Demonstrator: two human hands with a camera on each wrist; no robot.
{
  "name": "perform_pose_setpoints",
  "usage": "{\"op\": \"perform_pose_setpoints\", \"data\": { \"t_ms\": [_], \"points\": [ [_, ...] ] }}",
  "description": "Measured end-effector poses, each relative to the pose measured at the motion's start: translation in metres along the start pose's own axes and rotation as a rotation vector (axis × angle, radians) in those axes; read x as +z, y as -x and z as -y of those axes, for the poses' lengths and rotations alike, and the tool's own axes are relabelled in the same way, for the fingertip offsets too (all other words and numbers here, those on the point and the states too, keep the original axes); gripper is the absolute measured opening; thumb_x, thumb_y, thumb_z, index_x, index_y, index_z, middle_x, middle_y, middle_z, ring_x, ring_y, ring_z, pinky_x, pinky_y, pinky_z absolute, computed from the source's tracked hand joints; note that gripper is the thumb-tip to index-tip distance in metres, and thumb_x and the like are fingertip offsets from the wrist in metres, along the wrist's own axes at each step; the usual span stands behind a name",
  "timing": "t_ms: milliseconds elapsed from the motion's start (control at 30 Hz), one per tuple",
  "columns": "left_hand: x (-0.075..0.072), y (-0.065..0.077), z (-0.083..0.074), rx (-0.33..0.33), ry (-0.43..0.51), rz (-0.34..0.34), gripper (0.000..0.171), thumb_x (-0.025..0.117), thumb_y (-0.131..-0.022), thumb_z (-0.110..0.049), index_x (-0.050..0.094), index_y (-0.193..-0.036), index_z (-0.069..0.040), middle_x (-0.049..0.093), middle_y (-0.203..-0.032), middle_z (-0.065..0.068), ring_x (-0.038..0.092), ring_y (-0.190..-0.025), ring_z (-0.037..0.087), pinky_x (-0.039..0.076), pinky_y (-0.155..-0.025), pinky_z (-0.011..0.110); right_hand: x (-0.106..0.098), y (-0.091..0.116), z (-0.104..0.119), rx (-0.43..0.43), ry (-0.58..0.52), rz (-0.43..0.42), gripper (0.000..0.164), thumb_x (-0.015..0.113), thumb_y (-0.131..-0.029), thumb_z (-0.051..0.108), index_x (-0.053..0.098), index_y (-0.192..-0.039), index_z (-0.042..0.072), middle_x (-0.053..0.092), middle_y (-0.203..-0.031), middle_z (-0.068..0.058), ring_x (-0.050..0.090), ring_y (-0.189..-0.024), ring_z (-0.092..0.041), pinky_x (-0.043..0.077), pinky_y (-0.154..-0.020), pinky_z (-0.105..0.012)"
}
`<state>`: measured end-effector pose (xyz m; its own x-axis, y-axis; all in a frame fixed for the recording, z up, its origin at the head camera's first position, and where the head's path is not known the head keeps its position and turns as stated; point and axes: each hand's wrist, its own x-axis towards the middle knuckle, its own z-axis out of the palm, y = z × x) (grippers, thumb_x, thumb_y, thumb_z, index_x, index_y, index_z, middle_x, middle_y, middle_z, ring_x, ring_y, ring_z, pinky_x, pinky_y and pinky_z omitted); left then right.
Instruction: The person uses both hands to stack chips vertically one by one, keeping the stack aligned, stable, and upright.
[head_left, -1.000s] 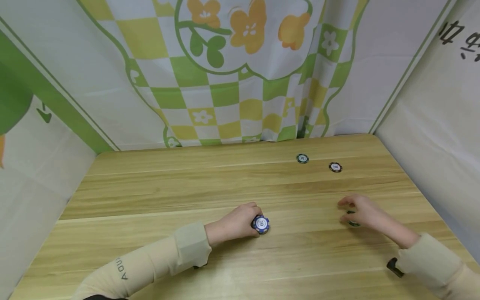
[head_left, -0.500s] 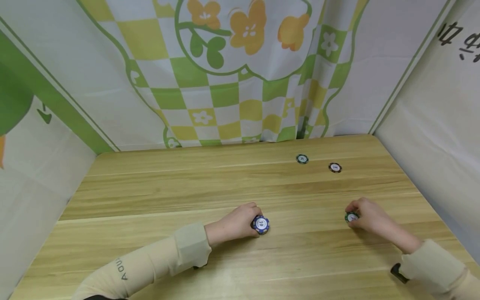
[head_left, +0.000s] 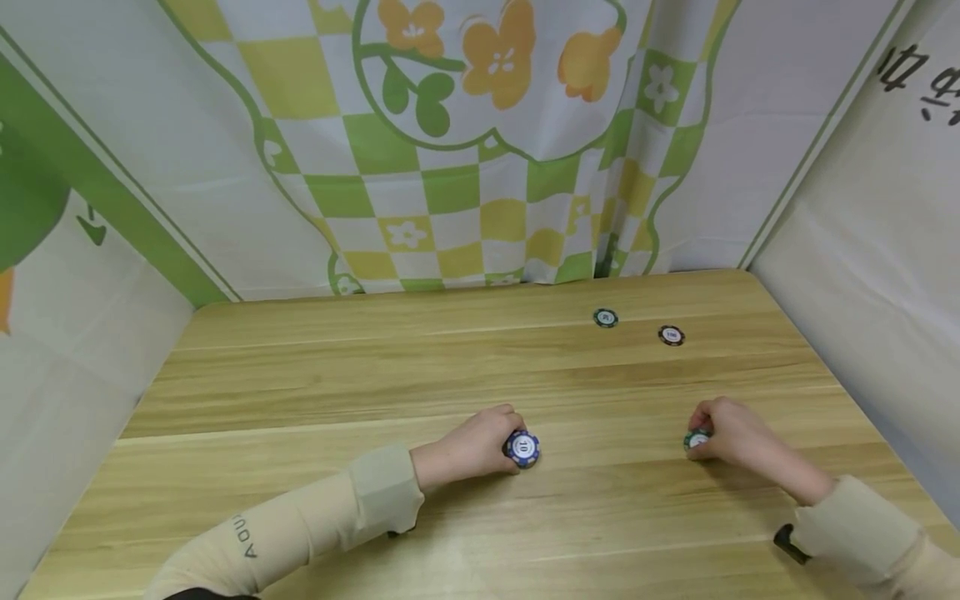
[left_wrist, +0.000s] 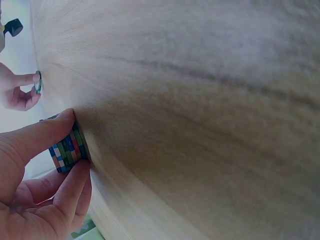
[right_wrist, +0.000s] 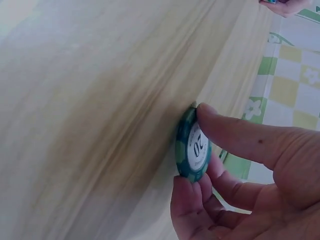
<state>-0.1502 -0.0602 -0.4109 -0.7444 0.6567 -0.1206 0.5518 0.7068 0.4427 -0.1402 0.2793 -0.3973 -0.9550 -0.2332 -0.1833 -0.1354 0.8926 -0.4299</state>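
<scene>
My left hand (head_left: 474, 443) grips a stack of poker chips (head_left: 523, 450) at the middle of the table, thumb on one side and fingers on the other. A blue chip marked 10 lies on top. Seen from the left wrist, the chip stack (left_wrist: 67, 150) has layers of blue, green, red and white edges. Over on the right, my right hand (head_left: 737, 437) pinches a green poker chip (right_wrist: 194, 147) by its rim between thumb and fingers. It reads 20 in the right wrist view. Whether this chip touches the table I cannot tell.
Two single chips lie flat toward the back right of the wooden table (head_left: 300, 358): a green chip (head_left: 605, 317) and a black chip (head_left: 671, 335) marked 100. A patterned curtain (head_left: 480, 183) hangs behind the back edge, and white cloth walls flank both sides.
My right hand came down over the green chip, took its rim between thumb and fingers, and has shifted slightly left with it. The left hand keeps still on the stack.
</scene>
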Motion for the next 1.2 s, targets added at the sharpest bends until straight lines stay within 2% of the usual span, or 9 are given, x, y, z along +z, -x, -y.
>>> {"op": "perform_pose_setpoints", "data": {
  "t_ms": [267, 433, 567, 700, 1200],
  "points": [
    [0.0, 0.0, 0.0, 0.0, 0.001, -0.003, 0.038, 0.078, -0.068, -0.015, 0.061, -0.099, -0.003, 0.056, -0.094, 0.002, 0.054, -0.085, 0.012, 0.046, -0.077, 0.022, -0.001, -0.001, 0.01, -0.017, -0.051, 0.025, 0.011, 0.069, -0.072, 0.003, 0.06, -0.077, 0.0, 0.057, -0.07, -0.002, 0.05, -0.064, -0.014, 0.043, -0.056, -0.027],
    [-0.001, 0.0, 0.0, 0.004, -0.001, -0.007, 0.038, 0.079, -0.067, -0.015, 0.06, -0.098, -0.004, 0.055, -0.093, 0.002, 0.054, -0.085, 0.012, 0.046, -0.078, 0.022, -0.001, -0.002, 0.016, -0.008, -0.191, 0.095, 0.004, 0.062, -0.076, -0.004, 0.061, -0.08, -0.005, 0.058, -0.07, -0.003, 0.054, -0.063, -0.015, 0.049, -0.053, -0.028],
    [0.0, 0.001, 0.0, 0.01, -0.002, -0.014, 0.038, 0.079, -0.067, -0.015, 0.06, -0.097, -0.004, 0.055, -0.093, 0.002, 0.054, -0.084, 0.012, 0.046, -0.078, 0.022, 0.001, -0.002, 0.021, 0.01, -0.339, 0.171, 0.007, 0.057, -0.079, -0.009, 0.06, -0.084, -0.01, 0.059, -0.074, -0.006, 0.056, -0.065, -0.016, 0.052, -0.054, -0.031],
    [0.0, 0.001, 0.0, 0.016, -0.007, -0.017, 0.037, 0.079, -0.066, -0.015, 0.061, -0.097, -0.004, 0.055, -0.092, 0.001, 0.054, -0.083, 0.011, 0.046, -0.077, 0.021, 0.004, -0.004, 0.026, 0.013, -0.433, 0.223, 0.009, 0.055, -0.08, -0.01, 0.059, -0.088, -0.014, 0.059, -0.076, -0.007, 0.056, -0.066, -0.016, 0.053, -0.055, -0.029],
    [0.0, 0.0, 0.0, -0.001, -0.008, -0.016, 0.037, 0.08, -0.066, -0.016, 0.061, -0.096, -0.005, 0.055, -0.091, 0.0, 0.053, -0.083, 0.01, 0.046, -0.076, 0.02, 0.011, -0.016, 0.055, 0.034, -0.601, 0.33, 0.017, 0.055, -0.086, -0.002, 0.056, -0.098, -0.013, 0.055, -0.082, -0.008, 0.056, -0.069, -0.013, 0.053, -0.061, -0.027]
  ]
}}
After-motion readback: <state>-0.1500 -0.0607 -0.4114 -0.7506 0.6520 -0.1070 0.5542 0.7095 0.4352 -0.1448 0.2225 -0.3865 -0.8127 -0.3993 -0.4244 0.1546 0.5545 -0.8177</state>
